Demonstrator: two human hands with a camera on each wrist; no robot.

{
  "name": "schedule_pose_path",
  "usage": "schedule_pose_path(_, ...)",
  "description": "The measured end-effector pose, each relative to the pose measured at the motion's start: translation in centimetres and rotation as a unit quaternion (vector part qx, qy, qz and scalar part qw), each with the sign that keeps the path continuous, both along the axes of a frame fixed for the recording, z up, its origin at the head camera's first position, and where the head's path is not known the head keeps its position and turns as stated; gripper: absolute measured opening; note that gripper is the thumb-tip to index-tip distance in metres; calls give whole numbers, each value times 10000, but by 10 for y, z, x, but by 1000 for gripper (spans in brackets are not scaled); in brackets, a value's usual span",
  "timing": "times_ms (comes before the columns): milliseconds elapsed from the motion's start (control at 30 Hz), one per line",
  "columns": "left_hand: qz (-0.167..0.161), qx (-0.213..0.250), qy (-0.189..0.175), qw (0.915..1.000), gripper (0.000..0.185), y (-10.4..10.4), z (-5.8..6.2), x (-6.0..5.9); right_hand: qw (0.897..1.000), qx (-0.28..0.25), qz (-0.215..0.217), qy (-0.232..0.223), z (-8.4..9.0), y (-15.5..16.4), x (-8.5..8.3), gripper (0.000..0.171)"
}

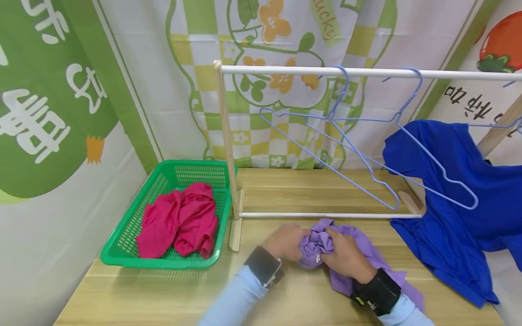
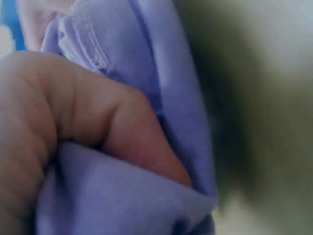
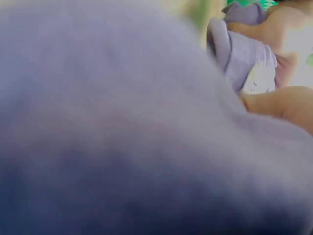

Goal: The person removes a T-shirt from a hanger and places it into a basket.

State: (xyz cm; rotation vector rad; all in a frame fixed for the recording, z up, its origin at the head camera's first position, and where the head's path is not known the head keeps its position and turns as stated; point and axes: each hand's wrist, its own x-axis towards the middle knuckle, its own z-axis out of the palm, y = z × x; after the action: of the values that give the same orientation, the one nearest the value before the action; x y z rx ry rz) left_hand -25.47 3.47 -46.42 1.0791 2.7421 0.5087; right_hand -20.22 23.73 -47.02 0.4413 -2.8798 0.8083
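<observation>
Purple garment (image 1: pixel 359 253), green basket (image 1: pixel 122 258), pink cloth (image 1: pixel 179 222), blue shirt (image 1: pixel 456 213), light-blue hangers (image 1: pixel 338 136)

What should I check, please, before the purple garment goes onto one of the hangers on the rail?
1. Both hands grip the purple garment: ok; left hand and right hand bunch it.
2. Neck opening found: cannot tell; the cloth is crumpled.
3. Free hanger on the rail: ok; two light-blue hangers hang bare.
4. Blue shirt clear of them: not ok; it overlaps the right one.
5. Green basket out of the way: ok; left of the rack.
</observation>
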Motion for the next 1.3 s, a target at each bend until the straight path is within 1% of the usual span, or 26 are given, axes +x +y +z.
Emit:
schedule_pose_path(100, 68, 305, 432, 9986, 39, -15, 22, 5, 9977, -348, 229, 541, 15, -13, -1, 40)
schedule_pose_path(167, 151, 590, 868, 9944, 41, -28, 40, 11, 9943, -615, 364, 797, 28, -23, -1, 33)
schedule_pose_path(233, 247, 858, 1312, 9873, 46, -43, 60, 19, 9908, -925, 480, 858, 43, -35, -1, 30)
schedule_pose_path(267, 331, 994, 1470, 9836, 49, -51, 71, 24, 9882, -1143, 585, 836, 51, -41, -1, 29)
schedule_pose_path(333, 487, 1314, 1783, 9739, 51, -67, 93, 34, 9802, -1621, 842, 767, 67, -55, -3, 28)
schedule_pose_path(367, 572, 1439, 1959, 9683, 54, -76, 103, 38, 9741, -1894, 1000, 729, 74, -63, -4, 28)
schedule_pose_path(433, 785, 1677, 2266, 9562, 48, -92, 124, 48, 9586, -2404, 1347, 713, 88, -79, -9, 26)
schedule_pose_path(533, 1204, 1942, 2693, 9356, 45, -115, 152, 62, 9289, -3074, 1956, 663, 109, -108, -21, 28)
schedule_pose_path(567, 1363, 2017, 2833, 9276, 45, -122, 160, 67, 9180, -3247, 2180, 655, 116, -118, -25, 32)
schedule_pose_path(633, 1678, 2198, 3135, 9084, 47, -136, 174, 78, 8938, -3564, 2650, 617, 130, -140, -35, 46)
schedule_pose_path(700, 1933, 2502, 3474, 8828, 52, -147, 186, 88, 8613, -3965, 3133, 529, 143, -163, -44, 58)
schedule_pose_path(767, 2133, 2911, 3740, 8543, 53, -155, 194, 95, 8277, -4349, 3507, 522, 156, -185, -51, 68)
schedule_pose_path(833, 2280, 3398, 3983, 8209, 53, -159, 201, 97, 7973, -4701, 3736, 604, 167, -206, -59, 68)
schedule_pose_path(867, 2358, 3628, 4082, 8038, 52, -160, 202, 96, 7871, -4804, 3799, 729, 173, -217, -63, 64)
schedule_pose_path(933, 2493, 3967, 4251, 7744, 52, -165, 203, 90, 7779, -4910, 3806, 943, 181, -239, -73, 58)
schedule_pose_path(967, 2545, 4085, 4346, 7612, 53, -168, 201, 85, 7757, -4937, 3809, 975, 183, -248, -78, 54)
schedule_pose_path(1000, 2602, 4150, 4385, 7536, 55, -171, 199, 80, 7716, -4988, 3854, 859, 184, -257, -83, 52)
schedule_pose_path(1033, 2678, 4146, 4356, 7528, 58, -176, 197, 75, 7719, -4979, 3894, 678, 183, -264, -89, 49)
schedule_pose_path(1067, 2780, 4055, 4280, 7583, 61, -182, 193, 70, 7800, -4886, 3886, 423, 182, -269, -94, 51)
schedule_pose_path(1100, 2920, 3884, 4123, 7707, 64, -189, 188, 66, 7930, -4721, 3850, 76, 179, -272, -98, 55)
schedule_pose_path(1133, 3086, 3658, 3840, 7896, 68, -195, 184, 63, 8107, -4437, 3805, -332, 175, -273, -102, 62)
schedule_pose_path(1167, 3246, 3335, 3459, 8147, 72, -202, 179, 61, 8408, -3898, 3696, -670, 171, -272, -105, 69)
schedule_pose_path(1200, 3409, 2925, 2948, 8434, 76, -209, 174, 61, 8733, -3163, 3559, -1029, 166, -269, -107, 80)
schedule_pose_path(1233, 3528, 2478, 2433, 8689, 80, -215, 169, 60, 9012, -2280, 3464, -1264, 162, -265, -108, 87)
schedule_pose_path(1267, 3601, 2045, 1977, 8885, 82, -220, 165, 59, 9197, -1362, 3411, -1386, 158, -260, -108, 92)
schedule_pose_path(1300, 3635, 1705, 1561, 9025, 84, -225, 161, 58, 9255, -602, 3455, -1430, 154, -255, -107, 94)
